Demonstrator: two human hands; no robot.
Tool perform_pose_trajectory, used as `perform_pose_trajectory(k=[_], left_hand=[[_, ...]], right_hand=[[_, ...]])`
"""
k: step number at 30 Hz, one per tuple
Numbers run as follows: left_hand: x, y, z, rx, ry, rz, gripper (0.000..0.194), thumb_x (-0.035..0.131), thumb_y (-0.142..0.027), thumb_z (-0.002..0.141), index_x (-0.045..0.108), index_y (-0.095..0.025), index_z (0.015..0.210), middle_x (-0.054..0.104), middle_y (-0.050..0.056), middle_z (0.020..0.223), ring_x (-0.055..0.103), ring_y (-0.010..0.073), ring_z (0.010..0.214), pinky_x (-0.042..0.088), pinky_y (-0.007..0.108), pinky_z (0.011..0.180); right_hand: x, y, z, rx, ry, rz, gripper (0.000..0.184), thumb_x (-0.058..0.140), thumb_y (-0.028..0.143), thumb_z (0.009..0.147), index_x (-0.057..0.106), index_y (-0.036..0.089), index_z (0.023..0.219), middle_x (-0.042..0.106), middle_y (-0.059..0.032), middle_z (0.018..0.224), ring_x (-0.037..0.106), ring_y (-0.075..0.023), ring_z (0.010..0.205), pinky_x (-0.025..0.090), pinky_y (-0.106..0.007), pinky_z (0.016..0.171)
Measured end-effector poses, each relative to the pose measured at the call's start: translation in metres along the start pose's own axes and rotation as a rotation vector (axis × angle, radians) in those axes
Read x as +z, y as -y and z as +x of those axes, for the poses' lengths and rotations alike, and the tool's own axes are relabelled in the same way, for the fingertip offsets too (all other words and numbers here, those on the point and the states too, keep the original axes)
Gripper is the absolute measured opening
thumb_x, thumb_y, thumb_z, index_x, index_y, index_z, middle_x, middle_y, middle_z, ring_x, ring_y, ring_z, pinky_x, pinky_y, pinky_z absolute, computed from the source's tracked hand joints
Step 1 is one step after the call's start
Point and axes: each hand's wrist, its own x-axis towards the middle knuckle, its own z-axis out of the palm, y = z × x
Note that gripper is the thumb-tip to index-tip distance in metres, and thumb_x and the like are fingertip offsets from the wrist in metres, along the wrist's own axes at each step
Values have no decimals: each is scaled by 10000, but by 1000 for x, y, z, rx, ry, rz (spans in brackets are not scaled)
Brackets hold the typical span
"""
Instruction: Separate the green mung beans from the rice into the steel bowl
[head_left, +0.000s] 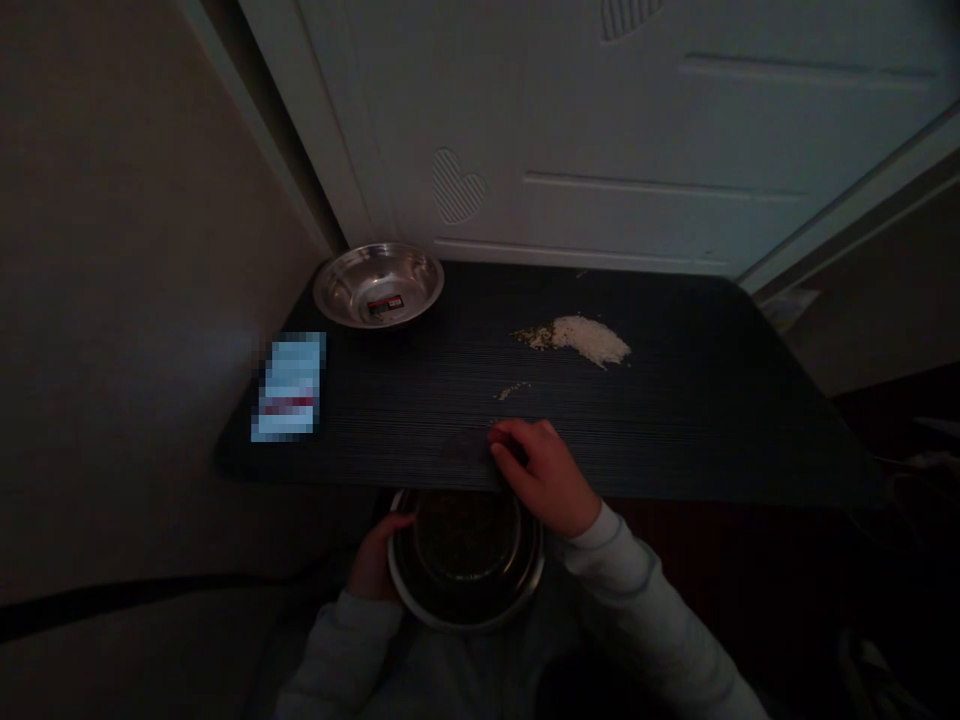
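My left hand [373, 560] grips the left rim of a steel bowl [466, 612] held below the near edge of a dark table [675, 430]. The bowl's inside looks dark, with something I cannot make out in it. My right hand [541, 472] rests at the table's near edge just above the bowl, fingers curled and pressed together on the tabletop. A few white grains [513, 390] lie just beyond my right hand. Farther back sits a small heap of white grains with darker bits at its left end [581, 338].
An empty steel bowl with a label inside [378, 284] stands at the table's back left corner. A flat blurred card or packet [289, 386] lies at the left side. A white door [600, 130] stands behind the table, a wall to the left.
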Motion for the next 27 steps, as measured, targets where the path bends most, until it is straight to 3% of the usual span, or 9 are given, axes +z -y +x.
perform_pose_trajectory(k=[7,13,27], left_hand=[[-5,-1,0,-5,16,-20,234,431,-99,644,632,-103,525,631,73,454,616,215,592,469,337,639],[-4,-1,-1,8,19,-13,243,439,-92,635,608,-114,462,627,76,443,617,211,586,472,319,636],[-4,-1,-2,-29,20,-24,226,433,-103,634,619,-114,507,622,70,436,617,232,650,472,337,647]], right_hand=[[-2,-5,-1,60,-39,109,143,428,221,757,506,185,871,592,-14,820,507,-130,739,366,-265,682],[-4,-9,-5,113,-87,120,136,421,237,760,500,190,860,589,-21,812,512,-140,738,378,-268,663],[-1,2,3,-43,84,30,127,433,195,761,508,187,864,601,4,819,509,-115,733,308,-272,695]])
